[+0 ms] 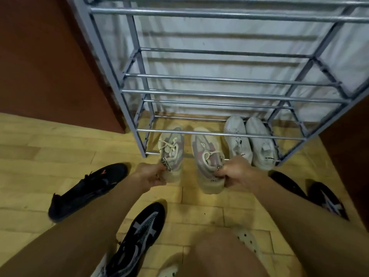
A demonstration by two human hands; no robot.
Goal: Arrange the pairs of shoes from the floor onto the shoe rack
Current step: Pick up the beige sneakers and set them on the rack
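You're gripping beige sneakers (207, 156) showing pinkish-mauve panels, cream laces, black lettering on heel strip. White sneakers (249, 142) sitting plain, small dark marks near tongue. Shoe rack (229, 134) showing grey-blue frame, silver bars. Black shoe (87, 188) carrying small red mark. Black knit shoe (139, 234) showing grey crossing stripes; matching one (327, 198) wearing same pattern. Floor (40, 140) looking yellow wood-plank. Wall (50, 56) reading reddish-brown. Backdrop sheet (219, 41) looking white.

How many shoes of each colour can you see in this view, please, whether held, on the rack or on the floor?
Beige and pink sneakers, one in the left hand and one in the right hand: 2
White sneakers on the rack's bottom tier: 2
Black shoes on the floor: 4
Total: 8
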